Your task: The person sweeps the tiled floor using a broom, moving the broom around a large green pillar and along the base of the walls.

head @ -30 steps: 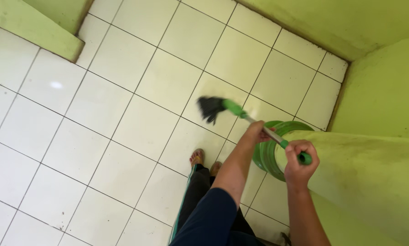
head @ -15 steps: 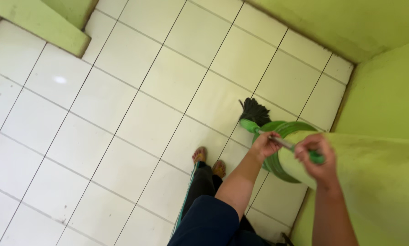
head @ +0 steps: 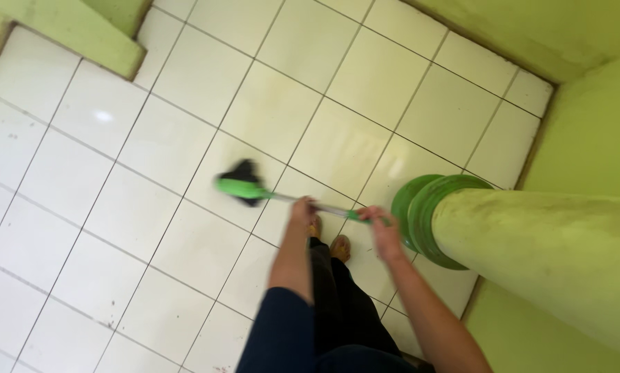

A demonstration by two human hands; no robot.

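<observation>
Far left, a green painted ledge (head: 82, 34) juts over the white tiled floor (head: 68, 207), which carries a few dark specks near the bottom left edge, so that stretch looks not yet swept, as far as you can judge from here. Moving right, the broom (head: 244, 186) has its dark bristles and green head down on a tile near the middle of the floor, ahead of your feet (head: 331, 242), and its thin handle runs back to the right toward you. Your left hand (head: 302, 211) is wrapped around the handle partway along, fingers closed on it. Just right of that, your right hand (head: 382, 231) grips the green upper end of the handle, fingers curled tight around it. The tiles right around the broom head and toward the far wall look clean and glossy, though whether they have been swept cannot be told. Further right stands a thick green pillar (head: 531, 242) with a darker green ringed base (head: 420, 214), close beside your right hand, and the green wall (head: 586, 117) closes the corner behind it
</observation>
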